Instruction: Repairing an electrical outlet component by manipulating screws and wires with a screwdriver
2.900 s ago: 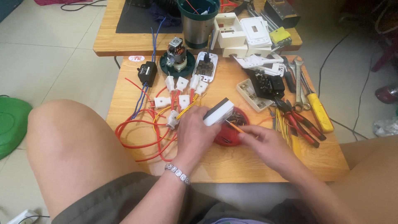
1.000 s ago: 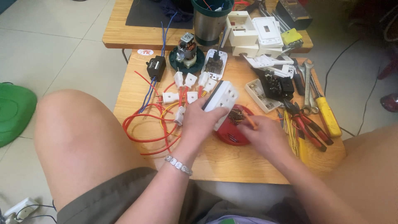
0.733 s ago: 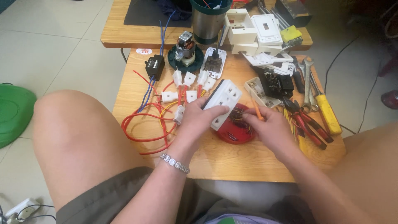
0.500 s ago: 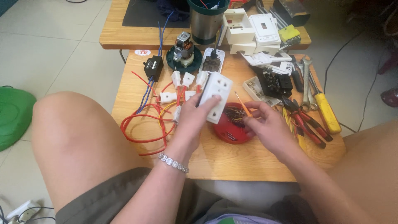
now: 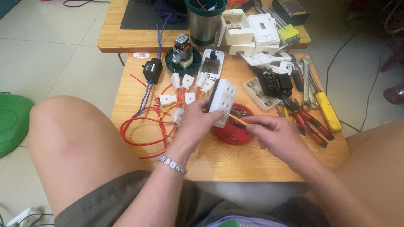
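Left hand (image 5: 198, 122) grips white socket block (image 5: 222, 102), held tilted just above red round tray (image 5: 233, 126) on counter (image 5: 235, 162). Right hand (image 5: 275, 134) pinches thin orange screwdriver (image 5: 236, 120), tip at block. Beyond tray: white connectors (image 5: 185, 84), red wires (image 5: 141, 126), small motor (image 5: 182, 46).

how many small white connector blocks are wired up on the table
7 show. Six white connector blocks form a cluster left of the white socket plate held by the left hand: four in a row, two below. One more sits by that hand's thumb. Others may be hidden behind the hand.
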